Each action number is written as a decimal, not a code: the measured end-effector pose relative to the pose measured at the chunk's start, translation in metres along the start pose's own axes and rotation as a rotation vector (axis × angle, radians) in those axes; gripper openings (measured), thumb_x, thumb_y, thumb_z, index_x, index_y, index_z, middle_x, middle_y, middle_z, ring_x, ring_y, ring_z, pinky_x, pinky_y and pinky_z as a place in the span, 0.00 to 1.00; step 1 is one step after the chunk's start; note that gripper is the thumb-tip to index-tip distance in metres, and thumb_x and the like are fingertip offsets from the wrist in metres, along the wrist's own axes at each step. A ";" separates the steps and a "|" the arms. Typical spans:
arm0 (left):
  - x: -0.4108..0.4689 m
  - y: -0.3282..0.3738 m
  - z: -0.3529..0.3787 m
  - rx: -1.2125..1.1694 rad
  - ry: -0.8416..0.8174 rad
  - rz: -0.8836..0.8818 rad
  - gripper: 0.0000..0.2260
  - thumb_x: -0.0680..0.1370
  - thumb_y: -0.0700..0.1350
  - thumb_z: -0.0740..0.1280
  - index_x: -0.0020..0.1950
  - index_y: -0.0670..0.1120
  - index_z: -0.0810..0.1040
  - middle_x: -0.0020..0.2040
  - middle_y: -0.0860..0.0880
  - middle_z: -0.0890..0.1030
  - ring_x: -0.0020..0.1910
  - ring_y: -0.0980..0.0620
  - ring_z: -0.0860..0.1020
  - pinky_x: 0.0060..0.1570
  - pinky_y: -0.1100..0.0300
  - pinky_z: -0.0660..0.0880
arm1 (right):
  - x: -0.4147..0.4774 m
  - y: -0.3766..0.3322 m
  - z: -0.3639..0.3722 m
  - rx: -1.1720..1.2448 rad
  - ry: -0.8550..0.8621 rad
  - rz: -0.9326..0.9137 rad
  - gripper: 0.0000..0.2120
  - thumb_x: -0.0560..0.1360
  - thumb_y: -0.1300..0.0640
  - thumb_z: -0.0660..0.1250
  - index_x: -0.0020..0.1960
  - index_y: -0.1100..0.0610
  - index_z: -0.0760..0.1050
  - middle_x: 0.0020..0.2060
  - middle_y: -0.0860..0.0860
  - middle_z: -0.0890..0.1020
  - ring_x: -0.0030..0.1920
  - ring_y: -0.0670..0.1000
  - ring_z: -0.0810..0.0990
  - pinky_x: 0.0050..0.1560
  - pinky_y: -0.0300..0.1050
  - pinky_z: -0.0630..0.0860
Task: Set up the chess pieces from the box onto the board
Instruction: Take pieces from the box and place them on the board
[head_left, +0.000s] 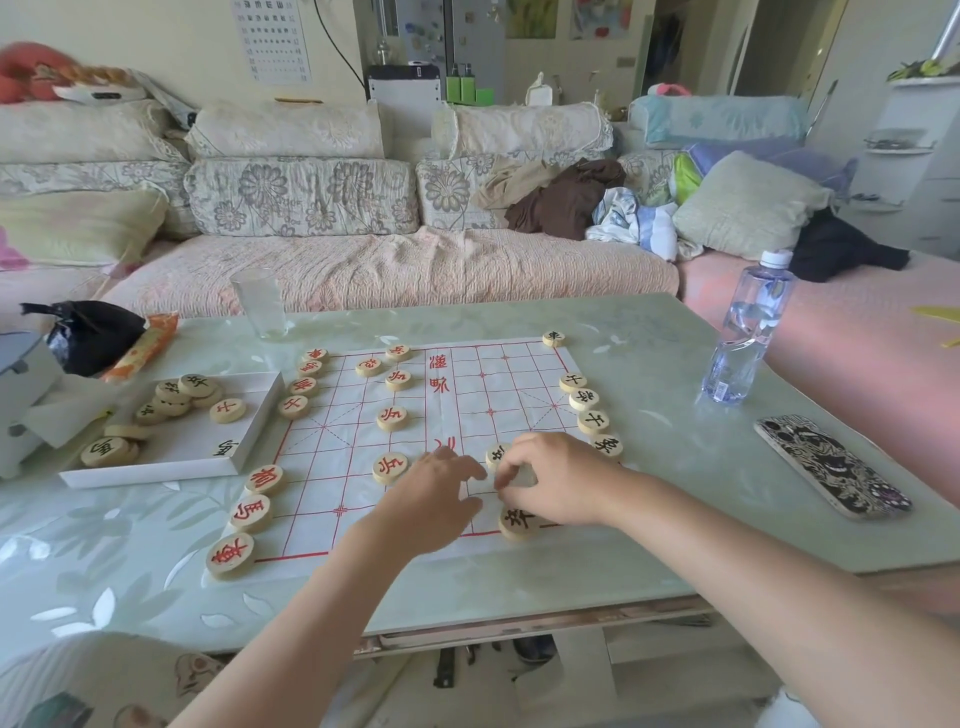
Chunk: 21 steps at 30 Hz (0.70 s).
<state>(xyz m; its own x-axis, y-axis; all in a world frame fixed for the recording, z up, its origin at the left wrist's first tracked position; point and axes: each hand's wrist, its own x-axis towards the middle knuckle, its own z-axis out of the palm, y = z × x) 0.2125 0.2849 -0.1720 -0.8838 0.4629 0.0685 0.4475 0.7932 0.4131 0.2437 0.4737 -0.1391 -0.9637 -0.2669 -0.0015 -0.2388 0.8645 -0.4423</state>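
Chess pieces (392, 418) are sitting along both ends of the board (519, 374) and in the box (182, 452). Right hand (553, 480) is pinching a pale piece (523, 476) over the board's near right; left hand (434, 501) is hovering alongside, fingers relaxed.

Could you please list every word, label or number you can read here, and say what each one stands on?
"車", red: corner piece, at the near left corner of the board.
"馬", red: second piece, next up that edge.
"兵", red: pawn piece, mid-board.
"卒", black: near-edge piece.
Too blurred or small: river characters, eye chart, bottle label.
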 end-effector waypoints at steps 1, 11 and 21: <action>0.001 -0.002 -0.005 -0.018 0.031 0.001 0.14 0.76 0.49 0.67 0.62 0.55 0.76 0.54 0.53 0.74 0.55 0.52 0.74 0.55 0.57 0.73 | 0.005 -0.005 0.000 0.021 0.010 -0.002 0.04 0.74 0.47 0.69 0.48 0.44 0.81 0.45 0.40 0.76 0.49 0.44 0.76 0.50 0.43 0.73; 0.011 -0.080 -0.063 0.008 0.152 -0.126 0.12 0.77 0.48 0.66 0.61 0.53 0.75 0.50 0.53 0.75 0.44 0.55 0.73 0.39 0.63 0.66 | 0.071 -0.077 0.022 0.263 0.086 -0.064 0.07 0.76 0.54 0.69 0.53 0.50 0.81 0.49 0.43 0.82 0.45 0.40 0.77 0.48 0.35 0.73; 0.002 -0.218 -0.120 0.103 0.300 -0.356 0.12 0.76 0.46 0.66 0.59 0.48 0.78 0.54 0.46 0.78 0.51 0.46 0.76 0.50 0.57 0.73 | 0.180 -0.150 0.072 0.262 0.067 -0.071 0.06 0.77 0.56 0.66 0.52 0.50 0.81 0.49 0.45 0.82 0.51 0.47 0.79 0.55 0.43 0.76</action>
<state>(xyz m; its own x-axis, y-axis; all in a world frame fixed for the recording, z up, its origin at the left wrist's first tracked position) 0.0972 0.0652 -0.1527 -0.9784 0.0325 0.2041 0.1074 0.9237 0.3676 0.1144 0.2650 -0.1374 -0.9536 -0.2861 0.0933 -0.2750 0.7028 -0.6560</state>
